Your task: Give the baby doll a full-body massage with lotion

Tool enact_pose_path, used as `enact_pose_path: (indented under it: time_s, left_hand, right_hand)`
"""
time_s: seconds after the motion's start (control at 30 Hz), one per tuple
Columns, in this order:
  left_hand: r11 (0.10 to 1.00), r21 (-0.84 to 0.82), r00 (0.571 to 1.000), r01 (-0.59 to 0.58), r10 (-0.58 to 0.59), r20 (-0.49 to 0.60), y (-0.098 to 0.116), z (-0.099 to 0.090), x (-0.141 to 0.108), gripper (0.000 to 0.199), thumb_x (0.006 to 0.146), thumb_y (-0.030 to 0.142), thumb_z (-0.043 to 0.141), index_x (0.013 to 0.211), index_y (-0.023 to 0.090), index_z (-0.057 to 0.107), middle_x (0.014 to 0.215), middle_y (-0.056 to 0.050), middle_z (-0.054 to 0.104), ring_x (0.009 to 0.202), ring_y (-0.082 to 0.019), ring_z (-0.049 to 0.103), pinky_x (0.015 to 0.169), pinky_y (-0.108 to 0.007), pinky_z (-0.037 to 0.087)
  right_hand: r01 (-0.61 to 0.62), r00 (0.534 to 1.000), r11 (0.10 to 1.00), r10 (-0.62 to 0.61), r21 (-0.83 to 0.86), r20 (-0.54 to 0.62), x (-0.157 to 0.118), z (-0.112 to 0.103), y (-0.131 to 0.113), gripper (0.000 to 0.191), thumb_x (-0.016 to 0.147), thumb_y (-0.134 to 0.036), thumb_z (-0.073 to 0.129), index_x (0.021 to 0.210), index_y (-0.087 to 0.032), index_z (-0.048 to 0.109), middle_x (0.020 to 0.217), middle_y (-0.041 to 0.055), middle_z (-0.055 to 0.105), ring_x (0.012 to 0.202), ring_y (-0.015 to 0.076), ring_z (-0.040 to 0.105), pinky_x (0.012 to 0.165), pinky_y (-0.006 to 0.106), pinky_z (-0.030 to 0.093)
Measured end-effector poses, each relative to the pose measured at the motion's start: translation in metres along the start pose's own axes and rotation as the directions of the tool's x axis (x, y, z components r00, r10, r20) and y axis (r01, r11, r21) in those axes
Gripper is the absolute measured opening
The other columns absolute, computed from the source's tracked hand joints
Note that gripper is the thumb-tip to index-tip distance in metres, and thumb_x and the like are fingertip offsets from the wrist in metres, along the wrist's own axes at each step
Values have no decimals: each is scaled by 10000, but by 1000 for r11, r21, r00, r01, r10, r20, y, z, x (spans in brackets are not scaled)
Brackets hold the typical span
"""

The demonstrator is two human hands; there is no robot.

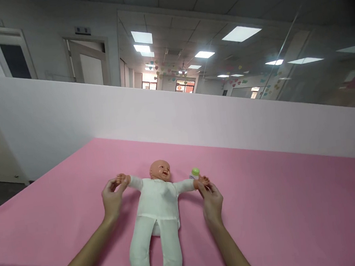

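The doll (158, 198) lies face-up on the pink bench (282, 194) — head far, legs reaching over the near edge. Your left hand (111, 199) has its grip on the doll's hand at the left; your right hand (212, 201) pinches its wrist at the right — a green-topped bottle (195, 172) just beyond.

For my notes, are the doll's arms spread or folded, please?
Spread: the doll has its arms out sideways, left hand and right hand holding the ends.

The doll (158, 199) lies on the table (284, 210), one arm (184, 186) before the bottle (195, 172), the partition (195, 120) behind.
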State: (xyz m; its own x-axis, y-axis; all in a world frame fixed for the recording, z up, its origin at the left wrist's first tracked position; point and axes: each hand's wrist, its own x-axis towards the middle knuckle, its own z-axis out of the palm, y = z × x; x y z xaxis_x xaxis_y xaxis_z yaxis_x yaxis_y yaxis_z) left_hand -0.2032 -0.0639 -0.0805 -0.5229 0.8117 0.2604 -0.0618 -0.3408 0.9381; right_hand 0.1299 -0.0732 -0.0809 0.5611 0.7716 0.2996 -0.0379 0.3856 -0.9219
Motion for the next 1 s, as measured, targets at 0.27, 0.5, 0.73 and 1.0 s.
enact_pose_path:
  time_s: [0.27, 0.5, 0.73, 1.0]
  left_hand:
    - [601, 293, 585, -744, 372, 721, -17, 25, -41, 184, 973, 232, 572, 1089, 238, 714, 1087, -82, 765, 1017, -263, 697, 830, -389, 547]
    - [653, 319, 615, -687, 289, 734, -8, 26, -37, 136, 964, 282, 611, 1014, 241, 731, 1009, -59, 765, 940, -243, 691, 712, -328, 527]
    - [972, -84, 975, 221, -220, 20, -8, -8, 5, 251, 793, 358, 829, 938, 185, 718, 996, -63, 738, 956, -234, 710, 833, -362, 607]
    - [708, -468, 735, 528, -657, -165, -29, -27, 20, 124, 861, 134, 773, 778, 172, 690, 883, -9, 709, 832, -113, 699, 878, -266, 597]
  right_hand:
    - [827, 410, 555, -486, -90, 772, -70, 29, 2, 319, 976, -104, 530, 1176, -248, 731, 1064, 87, 764, 1018, 234, 720, 869, 381, 626]
    - [771, 463, 630, -447, -99, 766, -55, 26, -4, 252, 972, -152, 573, 1130, -243, 747, 1066, 82, 769, 1008, 226, 723, 883, 378, 618]
    - [-42, 998, 995, 46, -94, 43, 1, -14, 1, 459, 686, -420, 882, 1041, -156, 761, 1131, 129, 774, 1096, 316, 717, 943, 431, 605]
    - [-410, 894, 891, 435, 195, -107, 10, -44, 38, 494, 530, -421, 942, 920, -177, 761, 1089, 99, 767, 1090, 285, 720, 866, 329, 640]
